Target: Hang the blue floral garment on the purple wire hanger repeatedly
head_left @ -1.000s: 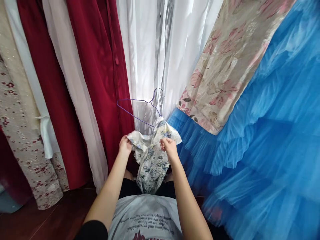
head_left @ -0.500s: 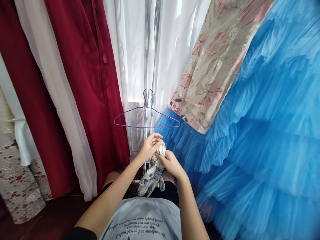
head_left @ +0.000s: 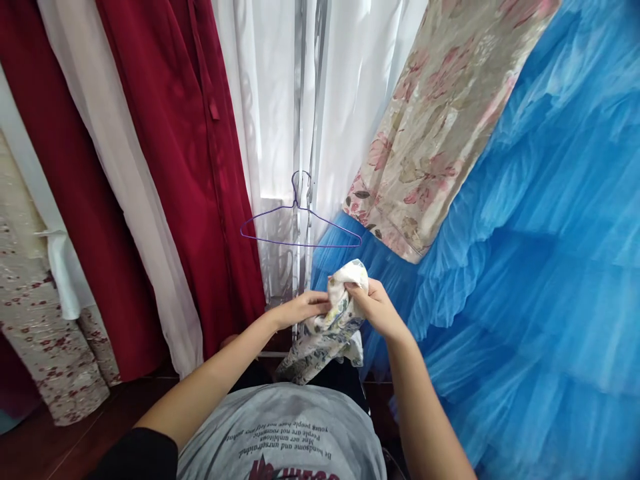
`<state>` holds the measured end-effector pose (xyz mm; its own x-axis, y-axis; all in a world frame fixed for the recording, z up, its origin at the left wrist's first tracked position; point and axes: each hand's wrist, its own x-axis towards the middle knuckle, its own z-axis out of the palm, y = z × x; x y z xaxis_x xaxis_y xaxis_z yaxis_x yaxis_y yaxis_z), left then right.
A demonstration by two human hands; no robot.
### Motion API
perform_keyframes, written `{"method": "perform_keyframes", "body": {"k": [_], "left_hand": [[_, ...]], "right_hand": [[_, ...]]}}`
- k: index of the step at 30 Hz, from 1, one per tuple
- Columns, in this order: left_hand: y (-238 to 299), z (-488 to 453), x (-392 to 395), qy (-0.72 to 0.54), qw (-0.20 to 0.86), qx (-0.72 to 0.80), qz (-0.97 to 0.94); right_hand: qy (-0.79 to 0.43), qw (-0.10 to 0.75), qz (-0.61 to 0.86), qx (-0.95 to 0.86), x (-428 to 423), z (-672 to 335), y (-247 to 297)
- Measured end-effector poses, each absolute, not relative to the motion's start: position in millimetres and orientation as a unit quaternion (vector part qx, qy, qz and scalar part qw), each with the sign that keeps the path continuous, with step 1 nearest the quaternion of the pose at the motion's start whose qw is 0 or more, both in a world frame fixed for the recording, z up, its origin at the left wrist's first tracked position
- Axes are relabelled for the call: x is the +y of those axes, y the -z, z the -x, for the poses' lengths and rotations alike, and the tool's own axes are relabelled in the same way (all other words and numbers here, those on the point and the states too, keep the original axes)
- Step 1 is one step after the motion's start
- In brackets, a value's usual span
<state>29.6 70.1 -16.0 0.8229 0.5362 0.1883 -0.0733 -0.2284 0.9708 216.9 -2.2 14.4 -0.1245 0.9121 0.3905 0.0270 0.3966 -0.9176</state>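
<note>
A white cloth garment (head_left: 325, 340) with a blue, grey and yellow print hangs bunched in front of my lap; its exact kind does not show. My right hand (head_left: 381, 308) pinches its upper end, thumb on the near side. At the garment's left edge is my left hand (head_left: 306, 308), fingers together and pointing right, their tips partly hidden against the fabric. Just beyond both hands hangs a purple wire hanger (head_left: 280, 243) with nothing on it, its hook at the metal uprights.
Dark red drapes (head_left: 165, 167) and a pale drape (head_left: 115, 153) hang at left. White curtains (head_left: 270, 100) stand behind the metal uprights (head_left: 303, 133). On the right are a floral panel (head_left: 425, 153) and a wide blue tulle dress (head_left: 540, 300). Dark floor (head_left: 90, 440) shows below left.
Both hands have moved apart, the right one to the right with the garment's top. The garment is raised and more spread out. My left hand has dropped lower, to the cloth's left edge.
</note>
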Motion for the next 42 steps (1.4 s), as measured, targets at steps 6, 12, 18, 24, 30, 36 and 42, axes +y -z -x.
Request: {"method": "perform_keyframes", "body": {"k": [6, 12, 18, 24, 30, 36, 42], "left_hand": [[2, -13, 77, -0.274, 0.479, 0.211, -0.807], [-13, 37, 112, -0.240, 0.257, 0.298, -0.887], [-22, 56, 104, -0.306, 0.177, 0.328, -0.876], [-52, 62, 88, -0.313, 0.170, 0.302, -0.884], [-50, 119, 120, -0.264, 0.129, 0.323, -0.900], [-10, 172, 169, -0.224, 0.050, 0.472, -0.851], [-18, 177, 210, -0.283, 0.044, 0.534, -0.795]], "right_hand": [[-0.442, 0.470, 0.430, -0.631, -21, -273, -34], [-0.341, 0.583, 0.452, -0.582, 29, -334, -33], [-0.324, 0.658, 0.447, -0.512, 139, -320, -51], [-0.464, 0.554, 0.468, -0.508, 207, -273, -72], [-0.566, 0.406, 0.470, -0.542, 206, -255, -78], [-0.591, 0.391, 0.429, -0.561, 190, -272, -82], [-0.597, 0.388, 0.416, -0.566, 185, -275, -83]]}}
